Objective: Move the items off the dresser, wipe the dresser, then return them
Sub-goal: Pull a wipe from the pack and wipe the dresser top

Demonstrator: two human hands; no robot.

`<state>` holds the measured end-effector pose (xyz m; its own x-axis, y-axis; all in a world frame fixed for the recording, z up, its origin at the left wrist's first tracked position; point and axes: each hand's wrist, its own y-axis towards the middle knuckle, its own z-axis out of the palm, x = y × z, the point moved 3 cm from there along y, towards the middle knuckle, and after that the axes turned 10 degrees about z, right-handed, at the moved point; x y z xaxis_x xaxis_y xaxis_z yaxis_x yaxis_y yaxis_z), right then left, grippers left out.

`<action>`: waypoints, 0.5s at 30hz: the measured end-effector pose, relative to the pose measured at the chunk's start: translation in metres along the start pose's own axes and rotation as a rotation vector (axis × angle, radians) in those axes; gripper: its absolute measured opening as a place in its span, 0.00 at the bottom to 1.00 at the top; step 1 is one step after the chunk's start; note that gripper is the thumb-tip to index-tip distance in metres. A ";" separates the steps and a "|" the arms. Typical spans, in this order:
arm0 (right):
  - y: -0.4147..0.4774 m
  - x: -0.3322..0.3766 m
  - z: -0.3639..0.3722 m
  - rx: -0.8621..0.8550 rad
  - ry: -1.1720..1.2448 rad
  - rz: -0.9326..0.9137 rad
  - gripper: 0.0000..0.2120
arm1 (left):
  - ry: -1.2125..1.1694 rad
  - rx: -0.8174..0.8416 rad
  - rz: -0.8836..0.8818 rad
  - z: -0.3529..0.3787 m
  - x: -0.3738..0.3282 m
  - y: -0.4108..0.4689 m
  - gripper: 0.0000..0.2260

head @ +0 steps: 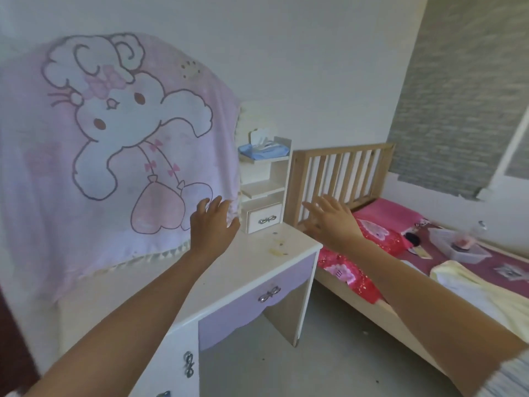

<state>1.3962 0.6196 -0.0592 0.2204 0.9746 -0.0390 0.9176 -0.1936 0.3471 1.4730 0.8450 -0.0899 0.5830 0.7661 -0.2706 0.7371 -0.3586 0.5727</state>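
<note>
Head view: left hand hovers over the stained dresser worktop, right hand at its 3 o'clock edge, both released, fingers spread. Wipes sit on its shelf at 12 o'clock; a tub lies on the bed at 3 o'clock.

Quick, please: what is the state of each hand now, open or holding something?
Left hand: open, fingers spread, holding nothing.
Right hand: open, fingers spread, holding nothing.

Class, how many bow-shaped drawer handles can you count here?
3 clearly: on the small shelf drawer, the purple drawer, and the lower left drawer. A fourth may be cut off at the bottom edge.
</note>
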 end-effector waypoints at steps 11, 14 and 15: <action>0.128 -0.087 0.084 0.035 0.055 0.072 0.22 | 0.014 0.112 0.023 0.132 0.000 0.129 0.19; 0.176 -0.117 0.100 0.021 0.060 0.057 0.23 | 0.040 0.095 0.002 0.163 -0.007 0.169 0.20; 0.193 -0.127 0.104 0.014 0.079 0.053 0.23 | 0.044 0.088 -0.020 0.172 -0.010 0.183 0.20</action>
<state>1.5799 0.4471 -0.0844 0.2428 0.9686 0.0535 0.9101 -0.2466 0.3331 1.6605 0.6803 -0.1156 0.5539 0.7955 -0.2455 0.7766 -0.3875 0.4967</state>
